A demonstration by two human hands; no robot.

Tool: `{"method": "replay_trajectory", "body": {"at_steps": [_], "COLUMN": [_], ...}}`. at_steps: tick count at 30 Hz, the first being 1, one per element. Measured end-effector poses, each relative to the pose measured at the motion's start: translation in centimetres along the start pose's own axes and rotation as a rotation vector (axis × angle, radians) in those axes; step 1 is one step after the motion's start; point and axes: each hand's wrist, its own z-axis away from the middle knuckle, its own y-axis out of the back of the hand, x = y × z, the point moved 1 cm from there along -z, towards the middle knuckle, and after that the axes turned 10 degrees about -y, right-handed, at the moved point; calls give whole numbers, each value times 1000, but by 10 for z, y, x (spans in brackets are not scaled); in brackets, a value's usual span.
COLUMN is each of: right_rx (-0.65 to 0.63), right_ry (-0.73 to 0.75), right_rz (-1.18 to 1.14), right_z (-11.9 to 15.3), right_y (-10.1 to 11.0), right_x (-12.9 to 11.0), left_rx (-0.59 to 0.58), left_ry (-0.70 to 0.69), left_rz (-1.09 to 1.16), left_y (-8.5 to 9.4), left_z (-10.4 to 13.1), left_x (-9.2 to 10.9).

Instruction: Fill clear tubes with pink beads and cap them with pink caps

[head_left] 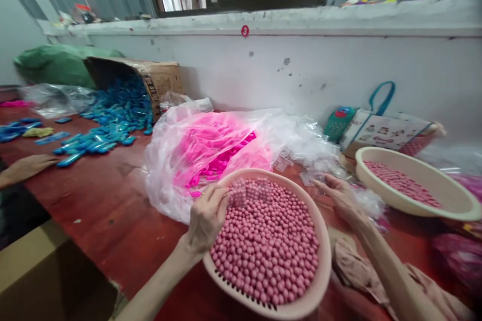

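Note:
A pale pink basket [324, 241] full of small pink beads [269, 246] stands on the red table. My left hand [208, 213] is at its left rim, fingers pinched on a clear plastic piece [248, 192] over the beads. To the right of the basket, my right hand [341, 196] reaches toward small clear plastic pieces [307, 177]; its thumb and fingertips are close to one, and whether they grip it is unclear. Behind the basket lies a plastic bag [165, 160] with bright pink pieces [216, 165].
Blue pieces [94, 140] spill from a cardboard box [165, 80] at the left, near another person's hand [32, 168]. A cream basin [399, 198] and a printed bag [384, 130] stand at the right. A cloth [354, 261] lies under my right forearm.

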Motion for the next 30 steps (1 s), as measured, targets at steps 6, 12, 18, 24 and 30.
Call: {"method": "replay_trajectory", "body": {"at_steps": [6,12,18,24,30], "right_rx": [-280,-480,-433,-386,-430], "right_ry": [-10,121,242,267,235], "right_rz": [-110,-17,96,223,195], "right_z": [54,86,96,105,112], "right_y": [-12,-54,-74,-81,-82], "right_x": [-48,-63,-58,-63,-64], "left_rx": [-170,-287,-253,-203,-149], "left_ry": [-24,252,359,448,518], "left_rz": [191,589,680,709,693], "left_y": [-10,-21,-19,-6,3], "left_z": [-18,-25,-12,-6,5], "left_x": [45,70,66,68,68]}}
